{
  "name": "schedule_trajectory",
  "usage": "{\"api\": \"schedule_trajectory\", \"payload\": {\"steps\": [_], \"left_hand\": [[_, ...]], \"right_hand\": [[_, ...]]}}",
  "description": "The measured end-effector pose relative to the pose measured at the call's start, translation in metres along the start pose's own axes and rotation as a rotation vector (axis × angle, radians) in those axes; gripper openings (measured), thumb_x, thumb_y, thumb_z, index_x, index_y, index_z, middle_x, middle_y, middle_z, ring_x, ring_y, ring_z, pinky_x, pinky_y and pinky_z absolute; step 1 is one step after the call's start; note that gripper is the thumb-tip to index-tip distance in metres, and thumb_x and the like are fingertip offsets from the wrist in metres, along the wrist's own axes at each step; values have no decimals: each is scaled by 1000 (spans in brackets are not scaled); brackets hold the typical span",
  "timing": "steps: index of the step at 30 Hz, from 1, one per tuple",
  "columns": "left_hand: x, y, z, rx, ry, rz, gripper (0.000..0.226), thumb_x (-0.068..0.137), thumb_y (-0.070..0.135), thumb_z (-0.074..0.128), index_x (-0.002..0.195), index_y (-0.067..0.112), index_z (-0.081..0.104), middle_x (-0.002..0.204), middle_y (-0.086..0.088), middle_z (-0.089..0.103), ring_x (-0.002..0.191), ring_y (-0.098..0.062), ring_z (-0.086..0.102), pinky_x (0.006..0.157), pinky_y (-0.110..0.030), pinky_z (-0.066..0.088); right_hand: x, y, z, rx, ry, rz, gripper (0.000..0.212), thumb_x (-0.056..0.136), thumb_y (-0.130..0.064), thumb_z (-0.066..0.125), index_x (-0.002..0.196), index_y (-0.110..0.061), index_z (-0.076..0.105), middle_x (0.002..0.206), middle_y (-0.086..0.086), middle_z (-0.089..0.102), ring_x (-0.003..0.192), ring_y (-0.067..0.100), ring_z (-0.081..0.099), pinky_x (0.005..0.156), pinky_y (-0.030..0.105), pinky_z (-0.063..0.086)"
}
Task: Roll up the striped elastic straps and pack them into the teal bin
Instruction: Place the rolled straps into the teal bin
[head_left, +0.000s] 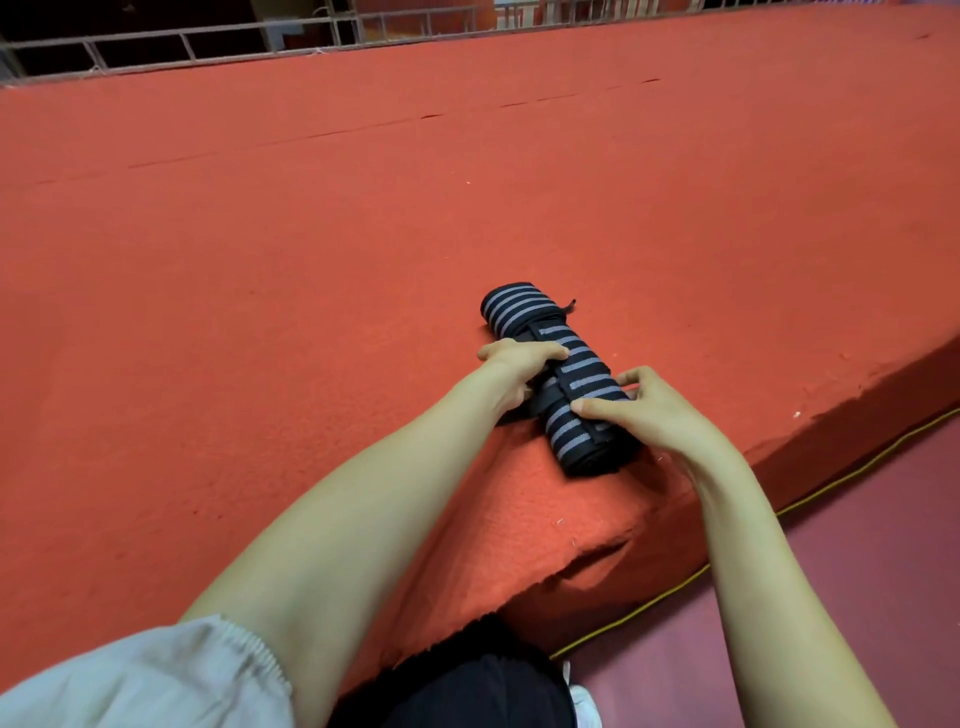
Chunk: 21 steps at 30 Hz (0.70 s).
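White sleeve (156, 675) on left arm, bottom left corner. Yellow cord (857, 467) on floor along near edge of red felt platform (311, 260). Rolled striped straps (587, 364) lie on platform close to near edge, roll axis slanting away leftward. Right hand (660, 410) grips roll's near half, thumb and fingers clasping it. Left hand (519, 364) curled over roll's middle, holding it. Metal railing (182, 47) beyond far edge.

workshop: red felt table (311, 234), metal railing (182, 48)

Left sleeve (145, 675) white, elastic cuff; black trousers (467, 691); white shoe (584, 701).
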<state>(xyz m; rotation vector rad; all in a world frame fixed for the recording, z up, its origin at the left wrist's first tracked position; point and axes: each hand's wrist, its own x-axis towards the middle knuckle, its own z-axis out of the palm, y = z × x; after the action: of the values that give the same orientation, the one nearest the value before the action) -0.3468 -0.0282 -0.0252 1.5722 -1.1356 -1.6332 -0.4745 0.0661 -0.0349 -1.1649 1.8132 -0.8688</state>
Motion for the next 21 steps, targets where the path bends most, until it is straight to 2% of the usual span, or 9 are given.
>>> {"api": "schedule_trajectory", "payload": {"steps": [4,7,10,12,14,16,17,19,21], "left_hand": [[-11,-9,-13,49,-81,1,40,76,19,74,111,7,61,108,-7,67,90,-18,63,64,-23,49],[-17,-17,-29,63,-95,1,42,70,22,77,108,8,64,105,-6,70,96,-19,66,81,-28,55],[-23,-25,-56,93,-107,66,54,55,27,80,105,10,68,100,-5,73,99,-21,68,96,-39,51],[-31,-29,-78,107,-81,115,52,55,25,79,104,10,68,96,-6,74,93,-21,70,91,-41,54],[-46,-31,-104,160,-32,159,37,63,19,79,98,11,68,89,-7,74,78,-17,71,71,-30,59],[-59,-35,-133,233,56,209,20,71,14,76,88,11,65,77,-4,69,57,-8,65,46,-16,48],[-67,-39,-147,256,107,232,24,73,12,76,90,10,60,76,-3,64,53,-6,61,40,-14,42],[-82,-49,-178,283,191,249,42,71,13,78,102,12,50,84,-2,61,59,-9,59,40,-16,43],[-97,-61,-206,349,253,276,54,68,16,81,110,16,47,95,-2,63,74,-15,63,57,-25,52]], "right_hand": [[-11,4,4,30,-43,-2,52,70,-32,83,109,-13,53,92,-2,65,82,11,65,72,28,51],[-19,7,9,-3,-81,-20,49,70,-32,83,108,-17,56,100,-2,68,90,14,66,89,36,53],[-22,1,14,-89,-120,-49,57,69,-34,83,114,-18,51,106,1,67,96,17,65,93,40,51],[-23,-6,19,-158,-115,-53,61,67,-36,83,112,-18,46,104,3,65,96,20,64,90,44,51],[-26,-15,26,-219,-87,-75,64,65,-34,84,111,-18,43,103,4,63,94,22,63,87,44,52],[-30,-23,37,-201,-47,-138,66,64,-29,85,113,-19,42,103,3,61,93,21,62,83,39,52],[-33,-28,45,-160,-29,-183,67,64,-27,85,115,-21,42,104,0,60,93,18,62,82,35,51],[-38,-37,67,-54,-13,-286,72,64,-25,86,122,-26,42,105,-9,57,97,14,61,85,31,50],[-44,-45,93,32,-40,-393,75,62,-31,85,124,-34,42,114,-8,55,105,14,60,94,36,49]]}}
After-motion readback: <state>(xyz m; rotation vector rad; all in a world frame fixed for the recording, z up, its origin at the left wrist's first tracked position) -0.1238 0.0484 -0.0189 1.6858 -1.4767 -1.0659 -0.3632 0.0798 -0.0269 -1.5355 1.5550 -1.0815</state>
